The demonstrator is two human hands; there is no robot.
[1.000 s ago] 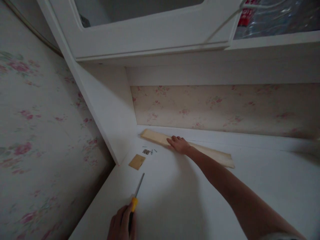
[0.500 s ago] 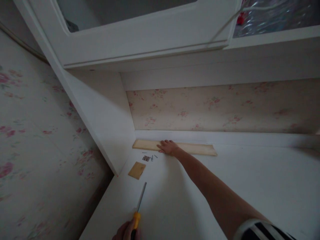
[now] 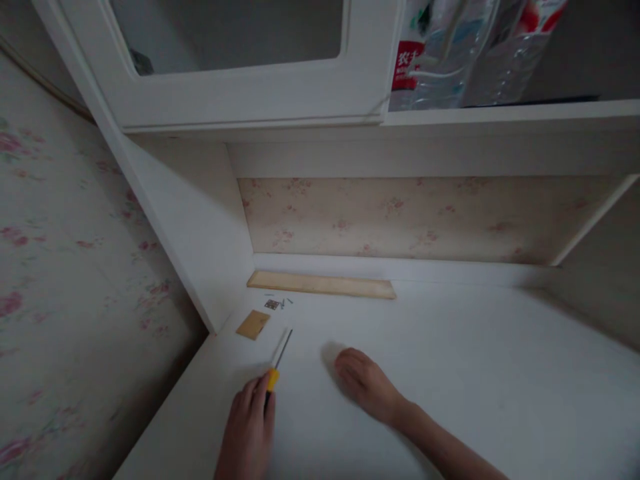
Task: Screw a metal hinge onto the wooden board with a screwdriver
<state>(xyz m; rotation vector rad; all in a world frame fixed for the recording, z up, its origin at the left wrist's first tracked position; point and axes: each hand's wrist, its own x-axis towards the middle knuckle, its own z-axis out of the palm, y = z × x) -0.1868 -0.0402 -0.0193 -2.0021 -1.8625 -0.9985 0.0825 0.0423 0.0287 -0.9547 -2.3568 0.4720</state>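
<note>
My left hand (image 3: 249, 427) lies on the white desk (image 3: 450, 373) and grips the yellow-and-black handle of a screwdriver (image 3: 278, 360), whose shaft points away toward the back left. My right hand (image 3: 367, 387) rests palm down on the desk beside it, fingers together, holding nothing. A long wooden strip (image 3: 323, 285) lies flat against the back edge of the desk. In front of its left end sit a small metal hinge (image 3: 272, 305), a few loose screws (image 3: 286, 303) and a small square wood piece (image 3: 253, 325).
A white cabinet side panel (image 3: 200, 220) bounds the desk on the left. Above hangs a glass-fronted cabinet door (image 3: 240, 60) and a shelf with plastic water bottles (image 3: 450, 53). Floral wallpaper (image 3: 400, 217) covers the back wall and the left wall.
My right hand has let go of the wooden strip, now against the back wall, and drawn back to the desk near the screwdriver. The view has shifted right.
</note>
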